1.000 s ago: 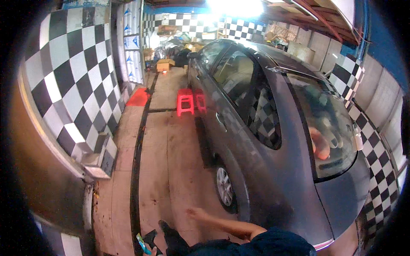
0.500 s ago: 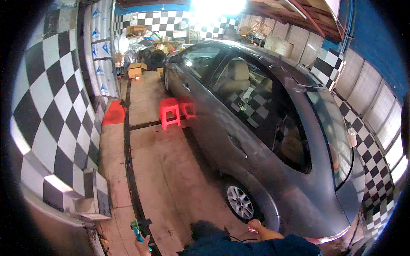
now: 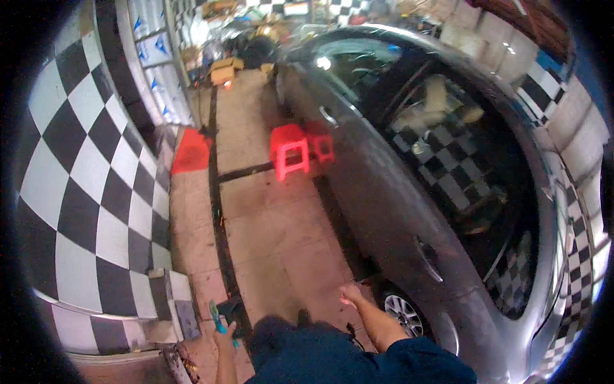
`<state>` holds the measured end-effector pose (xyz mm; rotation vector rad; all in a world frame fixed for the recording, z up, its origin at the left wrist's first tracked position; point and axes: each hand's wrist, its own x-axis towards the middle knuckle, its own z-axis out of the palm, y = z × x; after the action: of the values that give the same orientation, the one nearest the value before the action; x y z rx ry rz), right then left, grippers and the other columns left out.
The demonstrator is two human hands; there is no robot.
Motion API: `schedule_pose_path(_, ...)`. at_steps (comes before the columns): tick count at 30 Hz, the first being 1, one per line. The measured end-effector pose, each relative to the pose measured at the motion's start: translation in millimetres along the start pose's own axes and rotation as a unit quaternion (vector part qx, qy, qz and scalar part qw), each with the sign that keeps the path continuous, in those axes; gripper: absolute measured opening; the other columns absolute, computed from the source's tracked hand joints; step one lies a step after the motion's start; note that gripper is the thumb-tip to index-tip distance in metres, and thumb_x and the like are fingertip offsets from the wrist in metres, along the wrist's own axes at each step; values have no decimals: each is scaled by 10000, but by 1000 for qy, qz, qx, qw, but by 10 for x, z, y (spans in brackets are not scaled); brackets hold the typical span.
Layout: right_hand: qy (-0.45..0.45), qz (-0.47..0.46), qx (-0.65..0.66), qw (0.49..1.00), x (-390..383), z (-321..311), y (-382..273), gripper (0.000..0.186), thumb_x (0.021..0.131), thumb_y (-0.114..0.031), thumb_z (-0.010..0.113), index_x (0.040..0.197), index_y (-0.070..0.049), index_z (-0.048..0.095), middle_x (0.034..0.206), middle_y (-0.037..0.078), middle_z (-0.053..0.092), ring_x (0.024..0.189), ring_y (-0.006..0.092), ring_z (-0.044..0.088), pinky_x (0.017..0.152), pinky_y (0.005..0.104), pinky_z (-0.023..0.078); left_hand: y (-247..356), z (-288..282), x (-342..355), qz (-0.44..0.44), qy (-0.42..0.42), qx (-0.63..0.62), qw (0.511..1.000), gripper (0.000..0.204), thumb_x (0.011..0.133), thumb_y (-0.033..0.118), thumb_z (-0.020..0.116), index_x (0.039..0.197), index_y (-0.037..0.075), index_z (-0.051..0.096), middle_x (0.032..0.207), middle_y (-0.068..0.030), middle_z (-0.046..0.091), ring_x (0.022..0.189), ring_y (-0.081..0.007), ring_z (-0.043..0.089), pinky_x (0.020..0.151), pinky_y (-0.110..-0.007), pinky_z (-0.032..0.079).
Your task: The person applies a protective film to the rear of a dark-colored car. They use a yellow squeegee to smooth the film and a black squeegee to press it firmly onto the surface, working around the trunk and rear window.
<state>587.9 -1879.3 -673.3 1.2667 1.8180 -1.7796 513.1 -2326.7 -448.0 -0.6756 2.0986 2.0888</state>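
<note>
My left hand (image 3: 225, 331) is low at the left, closed round a teal-handled tool (image 3: 219, 317). A dark part shows beside the tool; its exact kind is too blurred to make out. Over the floor to the right, my right hand (image 3: 350, 294) is held out with its fingers curled. A reddish patch shows at those fingers, too small to name. It is near the rear wheel (image 3: 403, 313) of a dark grey car (image 3: 384, 173), apart from the car's side. A thin dark cord (image 3: 352, 330) hangs below my right forearm.
A red plastic stool (image 3: 290, 144) stands beside the car, its reflection in the door. Along the left runs a checkered wall (image 3: 83, 153) with a low ledge (image 3: 167, 301). Farther off lie a red mat (image 3: 191, 152), a cardboard box (image 3: 225, 70) and piled clutter. Dark strips cross the tiled floor (image 3: 275, 237).
My view has swung so the car and stool sit farther right. My right hand has moved forward and away from the rear wheel. The teal-handled tool stays in my left hand.
</note>
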Motion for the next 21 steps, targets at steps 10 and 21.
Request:
schedule_pose_path(10, 20, -5, 74, 997, 1892, 957, -2253, 179, 865, -129, 571, 1017, -34, 569, 822, 95, 635, 645, 184, 622, 545, 315, 536, 186, 692, 2722, -3, -48, 139, 989, 486, 724, 162, 781, 1127, 7, 558, 867, -3, 532, 760, -128, 500, 680, -275, 417)
schedule_pose_path(21, 99, 63, 206, 971, 4027, 1360, -3748, 202, 861, -156, 531, 1016, -40, 589, 784, 104, 644, 590, 185, 617, 480, 312, 520, 1511, 2025, 4774, -149, -107, 121, 976, 444, 743, 11, 709, 1154, 27, 543, 912, 12, 542, 807, -116, 527, 720, -273, 438)
